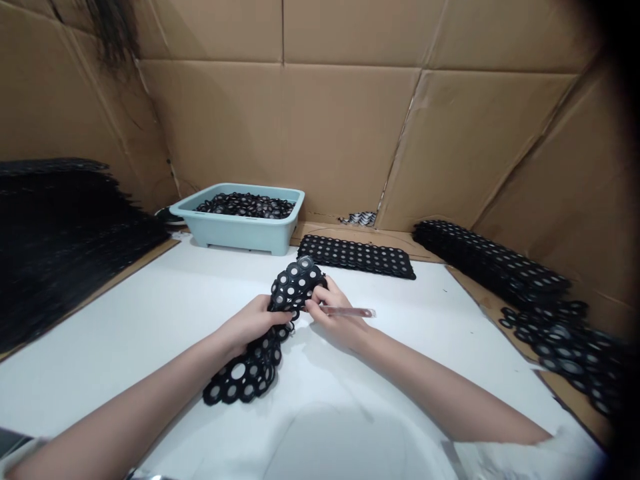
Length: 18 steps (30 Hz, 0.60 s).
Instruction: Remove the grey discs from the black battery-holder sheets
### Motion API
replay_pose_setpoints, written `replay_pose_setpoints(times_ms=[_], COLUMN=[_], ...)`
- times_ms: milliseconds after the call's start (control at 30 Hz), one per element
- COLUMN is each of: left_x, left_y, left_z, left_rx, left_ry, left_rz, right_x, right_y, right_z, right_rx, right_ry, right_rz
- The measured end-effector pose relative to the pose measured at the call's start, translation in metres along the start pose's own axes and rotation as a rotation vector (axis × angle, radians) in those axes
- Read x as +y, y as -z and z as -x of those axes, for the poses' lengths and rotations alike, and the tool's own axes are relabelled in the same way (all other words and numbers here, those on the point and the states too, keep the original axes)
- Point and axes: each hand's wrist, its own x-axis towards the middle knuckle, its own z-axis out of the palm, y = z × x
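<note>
A black piece made of joined rings with pale centres point(295, 280) is lifted above the white table, its lower end hanging toward me and resting near the tabletop. My left hand point(255, 321) is closed round its middle, thumb on top. My right hand point(335, 313) pinches a slim, clear-and-reddish tool point(353, 311) whose handle points right. The tool's tip is hidden at the piece's right edge, where some right fingers also touch the piece.
Behind stands a light blue basin point(235, 230) holding black ring pieces. A flat ring panel point(357, 256) lies to its right. Stacked panels point(490, 260) and loose ring pieces point(565, 347) are at the right. A tall black stack point(65, 240) fills the left, with cardboard walls point(345, 133) behind.
</note>
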Motion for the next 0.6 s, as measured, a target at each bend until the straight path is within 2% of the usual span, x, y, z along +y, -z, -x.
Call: replay_pose_setpoints(times_ms=[300,467,600], left_x=[0.000,0.003,0.007], left_y=[-0.009,-0.010,-0.010], left_z=[0.009,0.010,0.011], left_rx=[-0.040,-0.107,-0.112], left_ry=[-0.046,-0.023,0.035], left_rz=[0.132,0.202,0.253], right_x=[-0.002,0.001,-0.002], right_y=[-0.013,-0.013,-0.006], right_z=[0.002,-0.003,-0.005], right_rx=[0.124,0.154,0.166], right_ry=[0.170,0.193,0.193], right_rz=[0.301,0.394,0.400])
